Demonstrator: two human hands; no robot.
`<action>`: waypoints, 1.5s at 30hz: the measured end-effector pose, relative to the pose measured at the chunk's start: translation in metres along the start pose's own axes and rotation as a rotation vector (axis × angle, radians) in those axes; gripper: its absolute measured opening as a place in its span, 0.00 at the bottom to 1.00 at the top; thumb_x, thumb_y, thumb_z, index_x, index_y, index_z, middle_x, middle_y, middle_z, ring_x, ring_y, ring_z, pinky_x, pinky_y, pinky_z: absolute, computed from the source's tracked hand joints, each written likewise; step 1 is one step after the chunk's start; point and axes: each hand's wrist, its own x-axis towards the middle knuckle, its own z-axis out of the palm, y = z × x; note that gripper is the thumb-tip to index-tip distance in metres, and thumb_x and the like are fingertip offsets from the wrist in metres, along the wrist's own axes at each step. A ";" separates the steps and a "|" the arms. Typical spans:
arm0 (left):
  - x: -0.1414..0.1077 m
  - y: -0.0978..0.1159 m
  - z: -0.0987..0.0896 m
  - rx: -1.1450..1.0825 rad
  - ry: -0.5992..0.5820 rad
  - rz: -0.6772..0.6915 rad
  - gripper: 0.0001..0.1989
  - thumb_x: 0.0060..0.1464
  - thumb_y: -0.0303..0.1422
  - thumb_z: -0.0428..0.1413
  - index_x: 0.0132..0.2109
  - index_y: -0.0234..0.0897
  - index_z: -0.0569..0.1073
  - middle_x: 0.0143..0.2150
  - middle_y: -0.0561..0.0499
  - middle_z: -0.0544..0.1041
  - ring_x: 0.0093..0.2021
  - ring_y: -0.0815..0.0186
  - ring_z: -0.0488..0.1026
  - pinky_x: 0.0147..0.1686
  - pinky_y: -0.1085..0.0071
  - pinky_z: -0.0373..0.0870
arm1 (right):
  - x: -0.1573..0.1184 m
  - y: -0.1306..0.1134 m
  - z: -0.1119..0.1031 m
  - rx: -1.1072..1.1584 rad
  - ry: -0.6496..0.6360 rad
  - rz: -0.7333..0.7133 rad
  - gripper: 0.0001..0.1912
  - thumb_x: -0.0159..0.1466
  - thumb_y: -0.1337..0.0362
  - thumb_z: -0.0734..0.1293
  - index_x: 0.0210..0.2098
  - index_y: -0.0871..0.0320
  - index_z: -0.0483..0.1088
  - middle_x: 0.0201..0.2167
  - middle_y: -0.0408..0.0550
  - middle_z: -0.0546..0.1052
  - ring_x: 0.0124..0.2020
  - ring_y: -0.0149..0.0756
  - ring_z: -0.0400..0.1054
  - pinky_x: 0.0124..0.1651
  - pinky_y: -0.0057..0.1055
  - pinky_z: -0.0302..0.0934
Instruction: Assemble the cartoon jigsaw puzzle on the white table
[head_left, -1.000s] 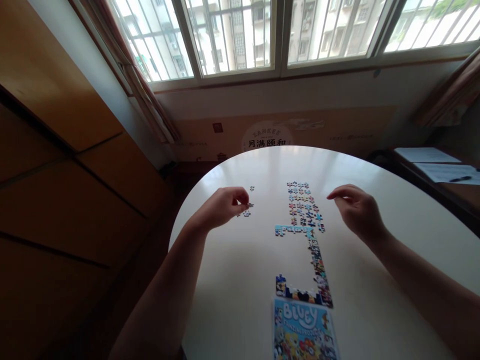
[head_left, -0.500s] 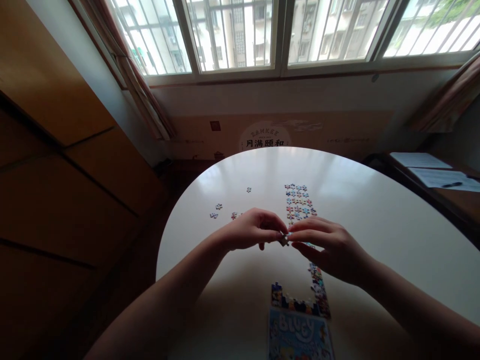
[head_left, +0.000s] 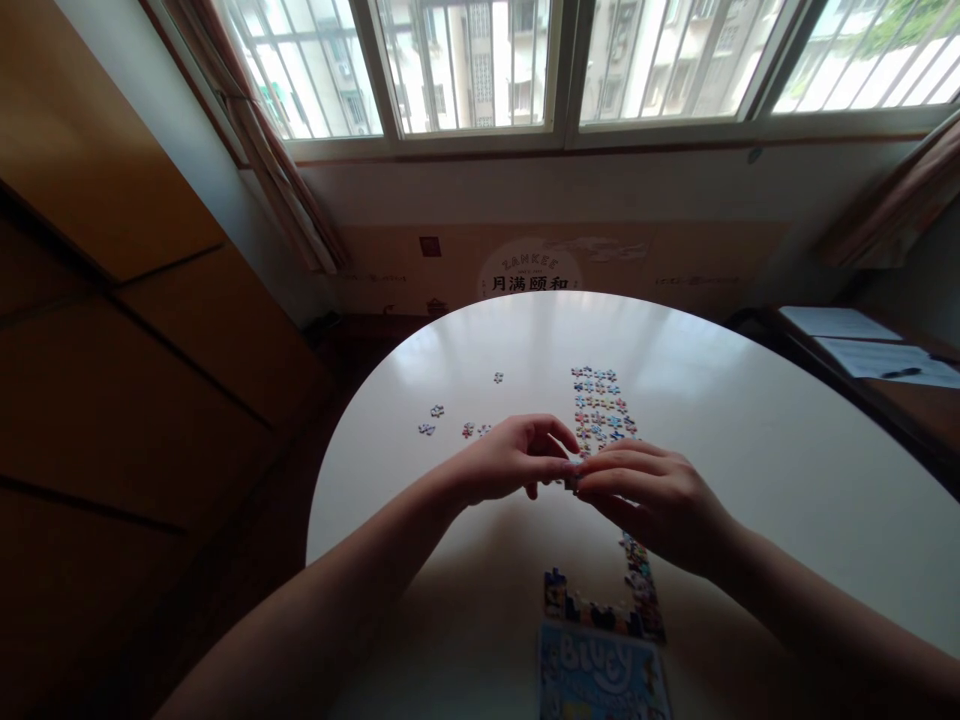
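Observation:
My left hand [head_left: 523, 458] and my right hand [head_left: 652, 493] meet over the middle of the table, fingertips closed on a small jigsaw puzzle piece [head_left: 571, 483] between them. Fingers cover most of the piece. Just behind my hands lie rows of loose puzzle pieces [head_left: 598, 402], partly hidden by my right hand. Nearer to me is a joined corner of the puzzle border [head_left: 645, 585], running along the right side and the bottom. The blue Bluey puzzle box [head_left: 600, 670] lies flat directly below that border.
A few scattered puzzle pieces [head_left: 436, 411] lie left on the round white table [head_left: 690, 370]. Papers and a pen rest on a dark side table [head_left: 919, 395] at the right. A wooden cabinet [head_left: 150, 350] stands left, and barred windows are behind.
The piece between my fingertips has turned slightly, and my right fingers have closed in over more of it. My hands stay in nearly the same place.

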 end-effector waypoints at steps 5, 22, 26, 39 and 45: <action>-0.002 0.001 -0.006 0.281 0.156 -0.009 0.08 0.55 0.34 0.60 0.40 0.34 0.76 0.31 0.51 0.77 0.30 0.69 0.71 0.28 0.73 0.68 | -0.001 0.002 0.002 -0.049 -0.022 0.006 0.08 0.65 0.70 0.70 0.42 0.53 0.77 0.39 0.45 0.83 0.39 0.36 0.77 0.41 0.34 0.74; 0.000 -0.005 -0.010 1.003 0.176 0.051 0.11 0.53 0.31 0.58 0.37 0.47 0.85 0.40 0.51 0.81 0.36 0.64 0.75 0.34 0.69 0.66 | 0.004 0.002 0.021 -0.247 -0.188 -0.008 0.07 0.69 0.68 0.66 0.39 0.54 0.77 0.38 0.42 0.83 0.42 0.39 0.77 0.45 0.39 0.70; -0.002 -0.002 -0.009 1.067 0.141 0.062 0.12 0.54 0.30 0.57 0.39 0.48 0.85 0.41 0.51 0.81 0.34 0.65 0.75 0.33 0.70 0.66 | 0.002 0.005 0.022 -0.272 -0.206 0.000 0.08 0.68 0.68 0.67 0.41 0.52 0.78 0.41 0.43 0.83 0.43 0.40 0.76 0.47 0.40 0.67; -0.003 -0.002 -0.010 1.101 0.120 0.089 0.18 0.54 0.26 0.53 0.41 0.49 0.85 0.42 0.51 0.81 0.36 0.65 0.75 0.34 0.69 0.66 | -0.001 0.007 0.024 -0.219 -0.251 0.025 0.08 0.70 0.66 0.65 0.42 0.53 0.78 0.38 0.46 0.82 0.41 0.41 0.70 0.48 0.41 0.64; -0.003 -0.004 -0.012 1.080 0.124 0.092 0.17 0.53 0.26 0.53 0.40 0.49 0.85 0.42 0.51 0.81 0.36 0.65 0.75 0.34 0.69 0.66 | -0.003 0.009 0.025 -0.200 -0.245 0.029 0.09 0.70 0.66 0.64 0.43 0.53 0.78 0.37 0.48 0.81 0.40 0.41 0.70 0.47 0.40 0.65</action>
